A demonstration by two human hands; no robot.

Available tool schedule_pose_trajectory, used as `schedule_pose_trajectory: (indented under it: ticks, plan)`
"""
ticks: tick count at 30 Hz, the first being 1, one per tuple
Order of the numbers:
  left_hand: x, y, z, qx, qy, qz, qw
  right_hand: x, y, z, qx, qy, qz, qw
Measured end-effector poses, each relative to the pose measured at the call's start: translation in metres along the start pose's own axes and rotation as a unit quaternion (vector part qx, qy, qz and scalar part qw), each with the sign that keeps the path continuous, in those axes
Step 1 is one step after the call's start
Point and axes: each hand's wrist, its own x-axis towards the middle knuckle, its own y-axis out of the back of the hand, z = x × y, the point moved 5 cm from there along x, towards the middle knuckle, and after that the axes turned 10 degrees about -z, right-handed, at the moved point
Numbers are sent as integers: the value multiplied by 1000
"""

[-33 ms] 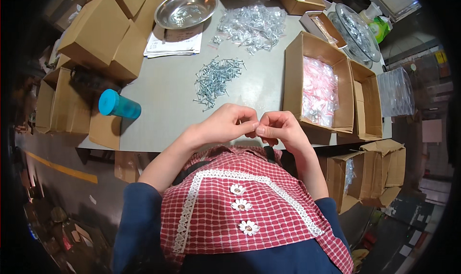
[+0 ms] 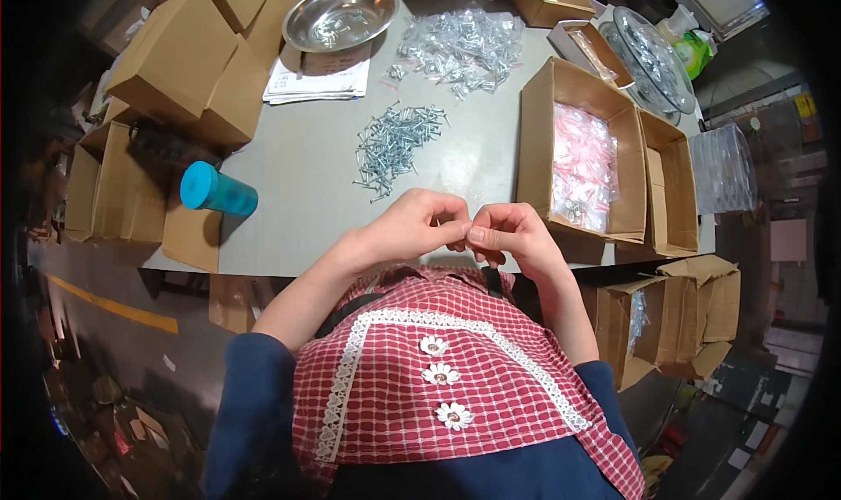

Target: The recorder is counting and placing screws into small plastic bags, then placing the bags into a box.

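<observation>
Just on the wearer's side of the loose pile of screws [image 2: 394, 148], a little to its right, the left hand [image 2: 405, 226] and the right hand [image 2: 524, 240] meet at the fingertips. Each has thumb and fingers drawn together in a pinch; whether anything small is caught between them I cannot tell, since the fingers cover the spot. Against the picture just before, nothing visible has changed: both hands keep the same pose and the pile keeps its outline, so the fine fingertip work looks to be at the same point. The pile itself lies on the pale table [image 2: 289, 180], apart from both hands. Beyond it sits a heap of clear bags of hardware [image 2: 460, 49], and beyond it to the left a metal bowl [image 2: 307, 17] with a few small pieces inside. To its right stands an open cardboard box [image 2: 536, 141] holding pink-and-clear packets [image 2: 583, 154]; to its left, a turquoise bottle [image 2: 221, 190] lies tipped over. As for writing, the papers [image 2: 317, 81] under the bowl bear faint marks too small to make out; the visible sides of the stacked cartons [image 2: 171, 58], left of the pile, look plain, and the bottle shows no clear label.
</observation>
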Motion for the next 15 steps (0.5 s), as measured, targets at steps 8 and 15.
schedule_pose_trajectory:
  ticks: [8, 15]
  plan:
    - [-20, -6, -10, 245, -21, 248, 937, 22, -3, 17, -413, 202, 207, 863]
    - [-43, 2, -1, 444, -136, 336, 819, 56, 4, 34, -272, 103, 151, 945]
